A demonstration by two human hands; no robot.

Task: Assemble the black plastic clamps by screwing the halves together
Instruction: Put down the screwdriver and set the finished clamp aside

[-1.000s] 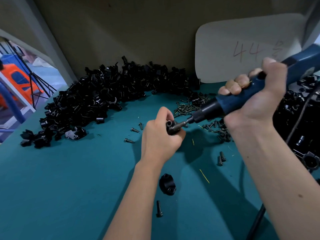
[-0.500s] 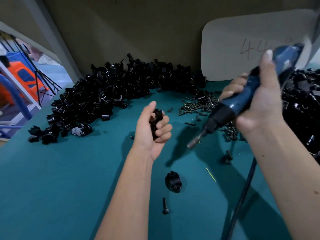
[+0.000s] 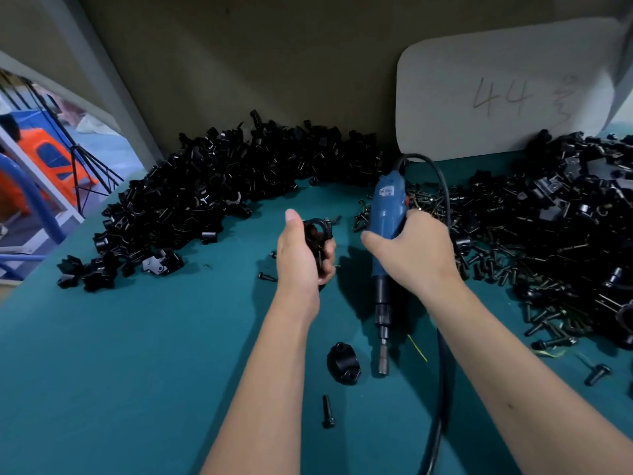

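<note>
Handwritten "44" on white board (image 3: 507, 87) — screwdriver (image 3: 387, 214) label unreadable

The flat teal worktop (image 3: 120, 371) carries glossy black plastic clamp halves (image 3: 219, 186) heaped along its far edge and dark metal screws (image 3: 548, 303) toward its right edge. The blue-bodied electric screwdriver (image 3: 387, 214) has a black collar, grey metal bit and black cable. A pale grey rounded card (image 3: 496, 90) bears a faint pencilled "44".
</note>
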